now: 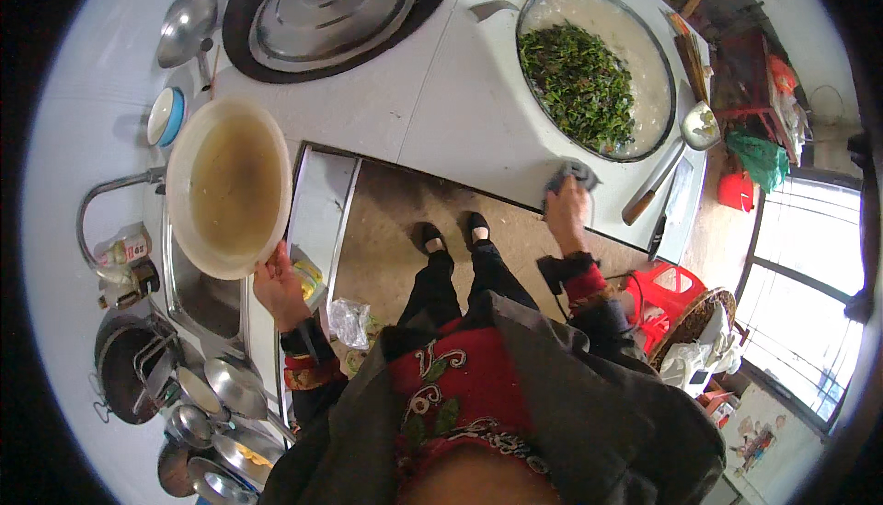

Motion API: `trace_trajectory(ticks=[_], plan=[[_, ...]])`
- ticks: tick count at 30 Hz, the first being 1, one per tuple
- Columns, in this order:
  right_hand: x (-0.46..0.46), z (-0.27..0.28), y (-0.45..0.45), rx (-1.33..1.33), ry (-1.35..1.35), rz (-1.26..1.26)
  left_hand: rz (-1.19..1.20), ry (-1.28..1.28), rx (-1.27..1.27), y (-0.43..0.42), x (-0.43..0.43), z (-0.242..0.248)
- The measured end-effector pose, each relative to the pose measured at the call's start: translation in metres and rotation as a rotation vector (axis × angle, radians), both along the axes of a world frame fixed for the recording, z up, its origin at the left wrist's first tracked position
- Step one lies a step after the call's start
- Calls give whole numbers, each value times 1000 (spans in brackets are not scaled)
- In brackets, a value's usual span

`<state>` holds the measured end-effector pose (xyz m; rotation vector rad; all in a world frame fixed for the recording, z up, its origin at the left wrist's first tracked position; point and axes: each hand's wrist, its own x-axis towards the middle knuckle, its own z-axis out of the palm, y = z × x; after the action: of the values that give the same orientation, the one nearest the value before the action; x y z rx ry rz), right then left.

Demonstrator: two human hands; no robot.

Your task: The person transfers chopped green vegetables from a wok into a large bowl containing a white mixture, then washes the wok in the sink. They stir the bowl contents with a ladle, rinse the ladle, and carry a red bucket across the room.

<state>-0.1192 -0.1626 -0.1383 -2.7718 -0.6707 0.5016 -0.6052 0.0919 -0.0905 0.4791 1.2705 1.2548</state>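
Fingers of my left hand [279,289] grip the near rim of a pale basin [178,187] of cloudy brownish liquid, over the sink's far part. My right hand [569,212] presses on a dark grey cloth [574,175] at the front edge of the white counter [476,119]. Just beyond that cloth stands a large round pan [670,101] with chopped green leaves [576,84] on a pale, wet mixture. To its right lie a ladle [698,125] with a wooden handle and a cleaver or large knife [676,194].
A lidded wok [334,5] is set into the counter at the upper left. The steel sink [207,305] and curved faucet [86,208] are at the left. Pots and metal ladles [234,388] crowd the lower left. A red plastic stool [666,288] stands at the right.
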Motion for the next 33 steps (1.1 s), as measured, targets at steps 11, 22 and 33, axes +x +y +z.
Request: trace_trajectory(ticks=[11,22,33], plan=[[23,-31,251,278,-35,44,23,28,16,13,-24,-7],[13,-52,354,274,-21,555,45,-9,49,23,-32,5],[46,21,353,35,-171,734,74,27,47,23,-30,5]])
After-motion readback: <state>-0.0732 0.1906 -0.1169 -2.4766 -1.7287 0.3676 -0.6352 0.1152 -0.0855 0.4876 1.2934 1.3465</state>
